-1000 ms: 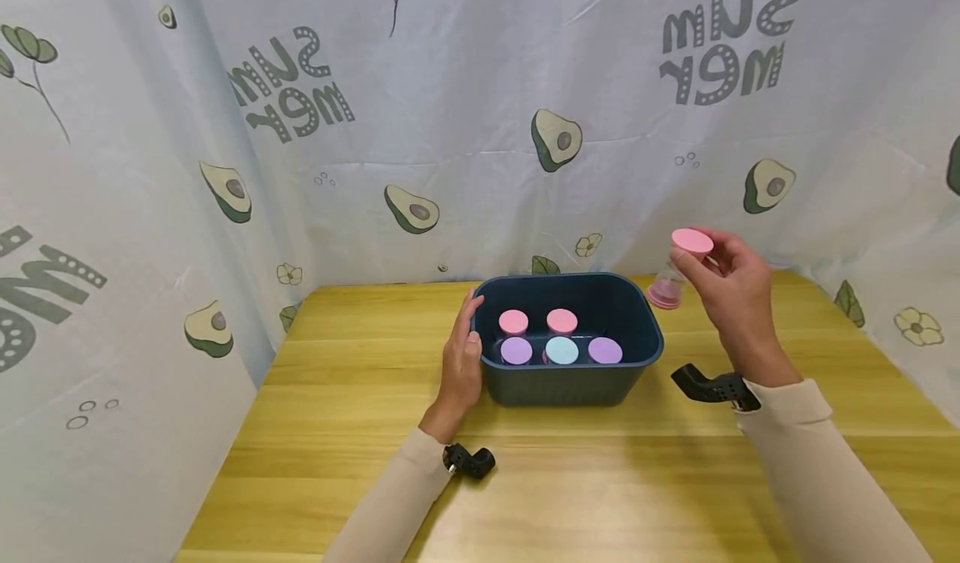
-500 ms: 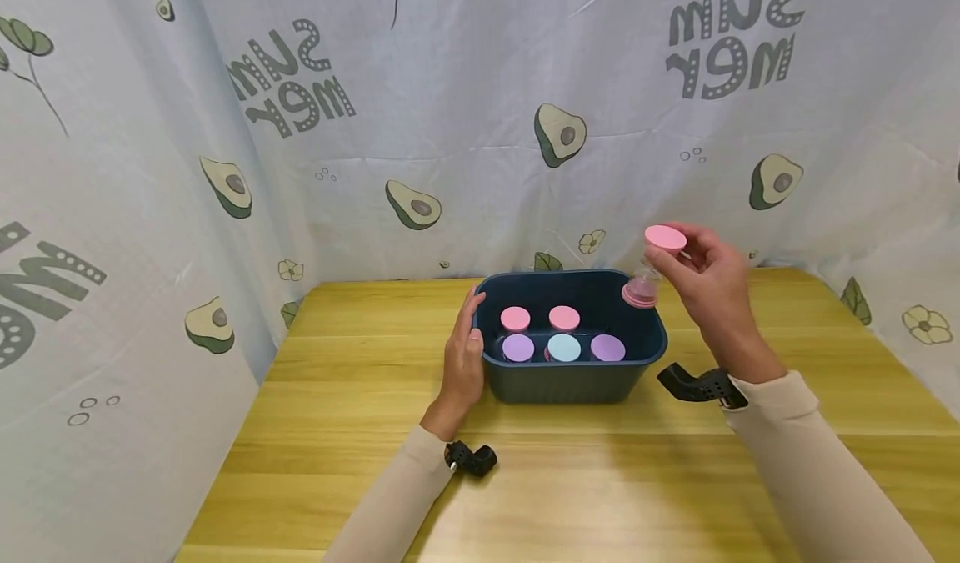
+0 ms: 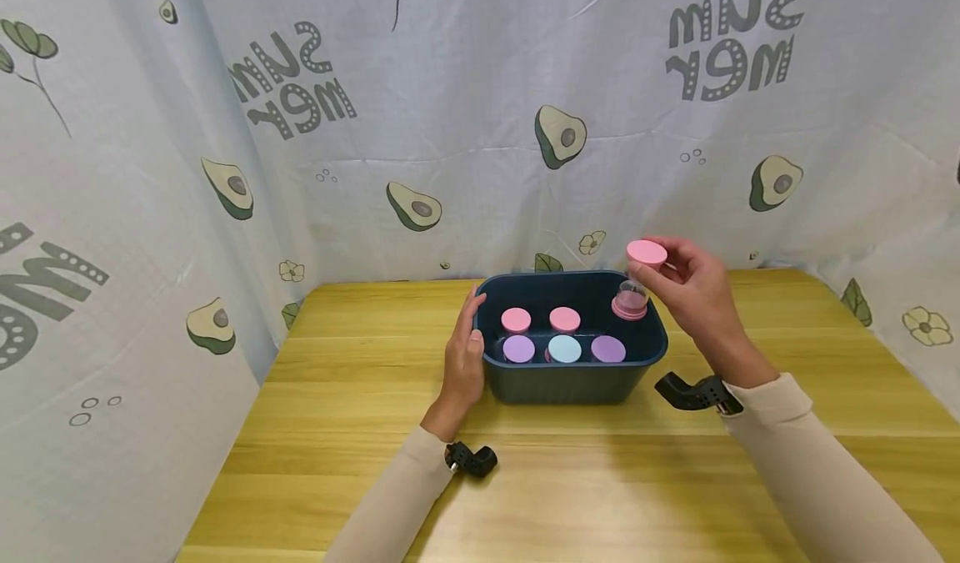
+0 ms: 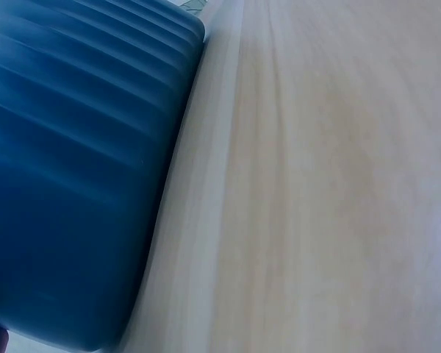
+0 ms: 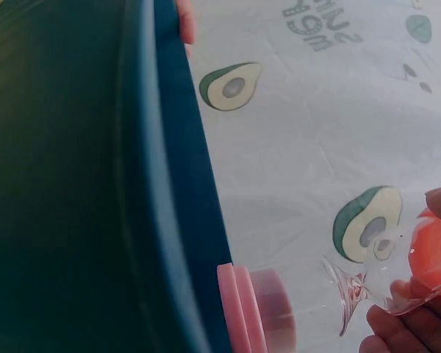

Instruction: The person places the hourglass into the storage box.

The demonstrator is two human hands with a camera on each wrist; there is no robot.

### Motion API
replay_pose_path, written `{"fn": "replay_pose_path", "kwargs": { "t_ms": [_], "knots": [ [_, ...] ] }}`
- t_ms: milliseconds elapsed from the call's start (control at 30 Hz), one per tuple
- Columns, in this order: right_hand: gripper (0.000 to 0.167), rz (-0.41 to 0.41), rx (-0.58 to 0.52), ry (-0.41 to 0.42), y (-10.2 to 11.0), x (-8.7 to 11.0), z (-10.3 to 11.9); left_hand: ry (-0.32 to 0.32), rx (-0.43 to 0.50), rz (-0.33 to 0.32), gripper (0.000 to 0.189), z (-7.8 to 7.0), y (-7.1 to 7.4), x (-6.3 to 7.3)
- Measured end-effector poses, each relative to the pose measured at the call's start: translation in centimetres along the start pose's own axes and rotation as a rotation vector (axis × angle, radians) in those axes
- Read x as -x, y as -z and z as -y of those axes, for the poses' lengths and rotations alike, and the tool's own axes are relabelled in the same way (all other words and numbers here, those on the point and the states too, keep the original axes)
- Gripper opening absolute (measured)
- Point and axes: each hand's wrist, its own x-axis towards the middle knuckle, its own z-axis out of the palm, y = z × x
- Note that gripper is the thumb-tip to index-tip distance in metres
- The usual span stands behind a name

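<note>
My right hand [image 3: 701,300] pinches a sand timer [image 3: 647,253] by its pink upper end. It is upright, slightly tilted, with a clear narrow waist and a wide pink base. That base hangs over the right end of a dark blue bin [image 3: 562,385], inside its rim. In the right wrist view the pink base [image 5: 244,309] appears beside the bin wall, fingers at the other end. My left hand [image 3: 461,367] rests against the bin's left end, fingers extended along the wall. Inside stand two pink-topped timers [image 3: 516,320], two purple-topped timers [image 3: 608,349] and a light-blue-topped one [image 3: 564,348].
The bin stands on a wooden table [image 3: 360,446], close to its far edge. Behind and to the left hangs a pale curtain [image 3: 465,129] printed with avocados. A black wrist camera [image 3: 697,392] sits on the right wrist, another [image 3: 471,459] on the left.
My right hand has carried the sand timer leftward from beside the bin to over its right end, then lowered it somewhat. My left hand stays at the bin's left side.
</note>
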Motion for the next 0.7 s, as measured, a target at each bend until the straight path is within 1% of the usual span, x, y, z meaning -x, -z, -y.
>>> {"fn": "replay_pose_path", "kwargs": {
  "t_ms": [267,500,700],
  "knots": [
    [0.052,0.056,0.044,-0.012,-0.2,-0.2,-0.4,0.004,-0.008,0.003,0.055,-0.1,0.1,-0.1],
    [0.049,0.103,0.084,0.029,-0.3,-0.5,-0.5,0.004,0.008,0.006,0.055,-0.1,0.1,-0.3],
    [0.05,0.154,0.131,0.021,-0.6,-0.6,-1.2,0.009,0.007,0.005,0.055,0.1,0.0,-0.1]
  ]
}}
